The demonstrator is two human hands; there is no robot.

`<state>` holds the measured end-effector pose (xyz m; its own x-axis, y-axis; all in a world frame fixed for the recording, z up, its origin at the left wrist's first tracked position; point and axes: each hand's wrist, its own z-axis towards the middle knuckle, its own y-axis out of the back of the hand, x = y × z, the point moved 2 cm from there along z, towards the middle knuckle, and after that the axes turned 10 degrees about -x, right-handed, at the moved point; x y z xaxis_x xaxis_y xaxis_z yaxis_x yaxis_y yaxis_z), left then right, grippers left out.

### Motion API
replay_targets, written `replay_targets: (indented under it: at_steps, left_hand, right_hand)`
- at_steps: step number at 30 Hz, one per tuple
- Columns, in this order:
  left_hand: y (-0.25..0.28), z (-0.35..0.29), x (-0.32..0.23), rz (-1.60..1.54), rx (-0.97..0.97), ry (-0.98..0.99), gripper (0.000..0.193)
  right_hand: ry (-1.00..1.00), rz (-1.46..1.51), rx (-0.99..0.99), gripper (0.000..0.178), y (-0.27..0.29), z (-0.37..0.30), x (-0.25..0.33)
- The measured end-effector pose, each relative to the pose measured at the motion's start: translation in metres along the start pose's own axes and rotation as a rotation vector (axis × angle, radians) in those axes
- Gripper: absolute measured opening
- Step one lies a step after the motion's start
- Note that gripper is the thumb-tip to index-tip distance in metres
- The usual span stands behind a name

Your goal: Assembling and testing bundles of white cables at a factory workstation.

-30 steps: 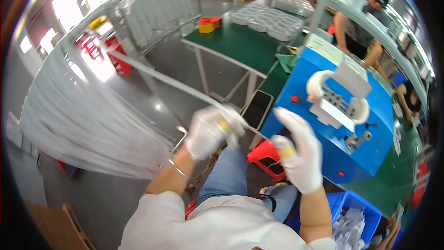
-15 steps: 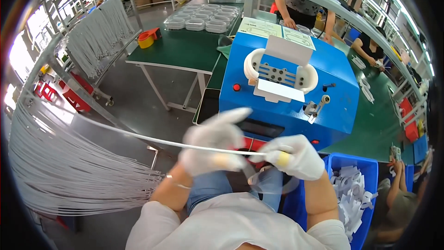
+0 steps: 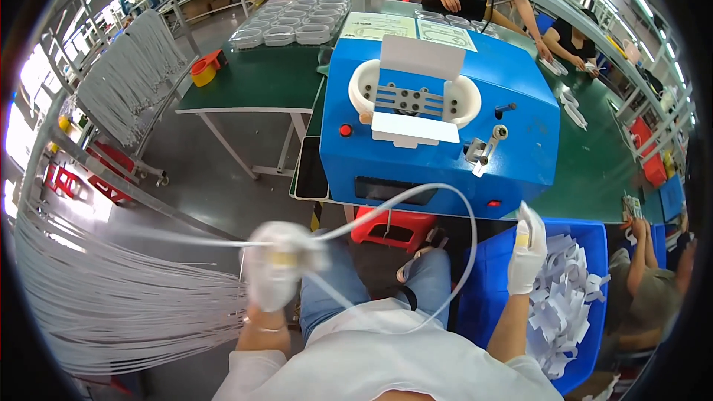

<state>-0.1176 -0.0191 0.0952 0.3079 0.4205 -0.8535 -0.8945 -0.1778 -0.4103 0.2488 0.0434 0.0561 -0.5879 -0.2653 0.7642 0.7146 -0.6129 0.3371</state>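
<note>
My left hand [image 3: 278, 267], in a white glove and smeared by motion, is closed round a white cable [image 3: 469, 212]. From that hand the cable bows out to the right in a wide loop in front of my lap, while another stretch trails off to the left. My right hand [image 3: 526, 252], gloved too, is held upright at the left edge of a blue bin [image 3: 594, 234]. Its fingers are stretched out, and I see nothing in them. Ahead stands a blue machine [image 3: 438, 167] with a white oval winding former [image 3: 466, 102] and white card pieces [image 3: 414, 128] on top.
White paper strips [image 3: 564, 304] fill the bin. Many pale cables [image 3: 126, 289] hang over a rack on my left. Clear plastic trays [image 3: 278, 33] and a yellow tape roll [image 3: 202, 73] lie on the green table [image 3: 245, 93]. A red stool [image 3: 394, 229] stands beneath; co-workers sit beyond.
My hands have parted: the left moved left with the cable, the right let go of it and moved right towards the bin. The cable now forms a loop, and the view has shifted slightly.
</note>
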Motion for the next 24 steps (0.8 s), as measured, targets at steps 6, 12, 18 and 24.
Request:
replay_targets:
  at_steps: [6, 12, 18, 24]
  left_hand:
    - [-0.096, 0.021, 0.035, -0.114, 0.344, 0.436, 0.035]
    - [-0.048, 0.095, 0.016, -0.115, -0.078, 0.197, 0.017]
    - [-0.056, 0.121, 0.005, 0.091, -0.05, 0.212, 0.014]
    - [-0.067, 0.13, 0.018, 0.121, -0.139, 0.065, 0.014]
  right_hand:
    - [0.005, 0.374, 0.707, 0.042, -0.042, -0.02, 0.097]
    - [0.044, 0.132, 0.341, 0.02, 0.003, 0.028, 0.057]
    - [0.012, 0.113, 0.212, 0.012, 0.005, 0.05, 0.066]
    - [0.089, 0.082, 0.16, 0.011, 0.003, 0.068, 0.067]
